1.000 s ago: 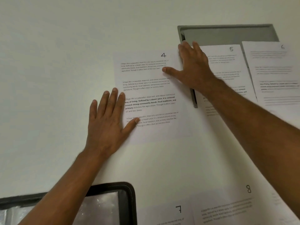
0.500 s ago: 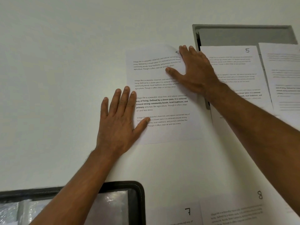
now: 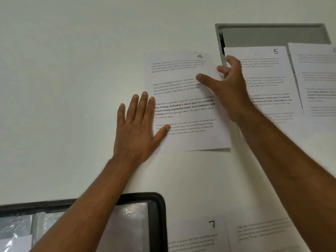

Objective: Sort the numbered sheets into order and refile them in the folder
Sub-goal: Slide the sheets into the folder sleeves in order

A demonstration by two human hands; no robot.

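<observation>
The white printed sheet marked 4 (image 3: 183, 99) lies on the white tabletop (image 3: 72, 88) between the two hands; the left hand (image 3: 138, 131) is spread flat, fingers straight and slightly fanned, thumb and index finger resting on the sheet's left margin and the other fingers on bare tabletop, so it pins the paper but grips nothing; the right hand (image 3: 231, 86) is curled at the sheet's right edge, thumb on top of the page and fingers tucked toward the edge, which looks lifted and bowed there, so I judge it is pinching that edge to pick the page up, though the fingers' undersides are hidden.

Just beyond the right fingers, partly over a grey rectangular recess in the table (image 3: 272, 33), lie the white sheet marked 5 (image 3: 263, 79) and another white sheet at the frame's right edge (image 3: 316, 79) whose number is cut off; near the wrists lie the white sheet marked 7 (image 3: 196, 235) and a further blurred sheet (image 3: 261, 233); under the left forearm the black stitched-edge folder with clear plastic sleeves (image 3: 156, 215) lies open.

The sheets appear laid out in number order, so sorting looks largely done; gathering and refiling seem hardly begun, and what the sleeves already hold I cannot tell.
</observation>
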